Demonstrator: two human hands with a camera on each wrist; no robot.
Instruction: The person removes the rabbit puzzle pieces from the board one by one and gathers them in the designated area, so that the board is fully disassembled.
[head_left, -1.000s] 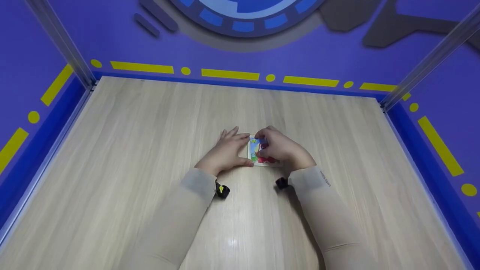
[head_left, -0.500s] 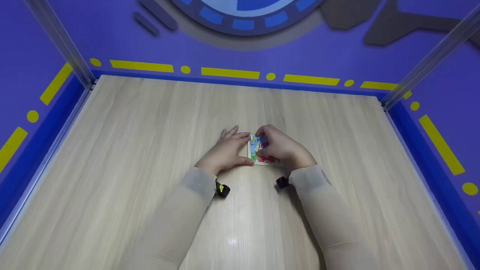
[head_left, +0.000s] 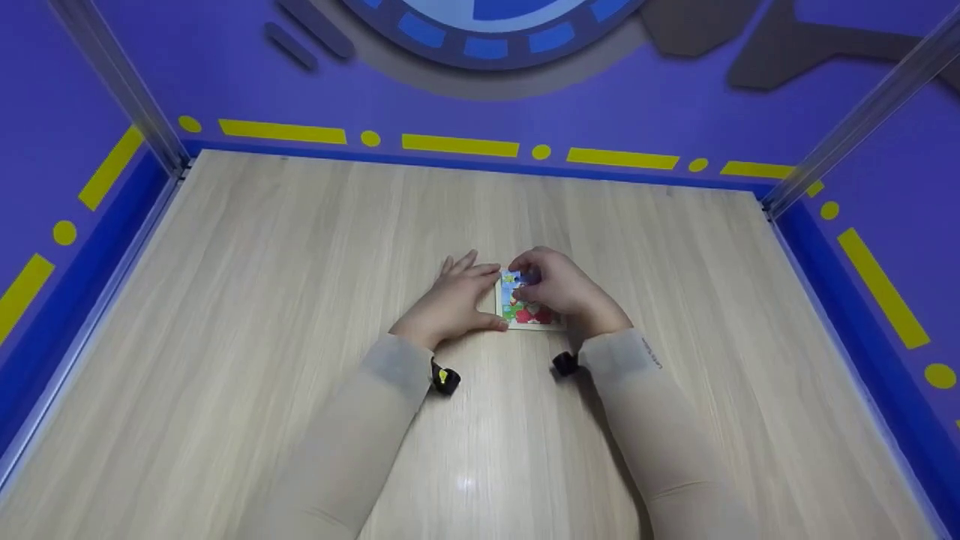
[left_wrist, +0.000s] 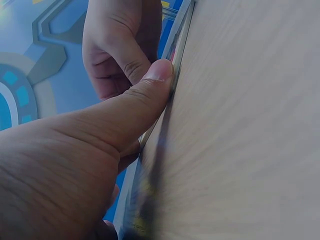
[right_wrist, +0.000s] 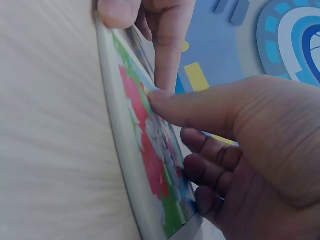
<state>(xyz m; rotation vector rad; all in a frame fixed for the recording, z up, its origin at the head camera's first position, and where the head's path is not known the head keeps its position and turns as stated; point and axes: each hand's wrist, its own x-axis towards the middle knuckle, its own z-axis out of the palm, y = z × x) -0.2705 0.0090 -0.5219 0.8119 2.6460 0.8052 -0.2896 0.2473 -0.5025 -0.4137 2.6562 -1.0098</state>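
small picture board point(head_left: 529, 315) on the table point(head_left: 300, 315), between my hands. my left hand point(head_left: 453, 298) spread, thumb and index touching its left side. my right hand point(head_left: 571, 291) half-curled over its right part, thumb on picture; can't tell if anything's pinched. purple wall point(head_left: 510, 116) far.

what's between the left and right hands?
Left part of the colourful picture board, visible in the head view between left hand and right hand.
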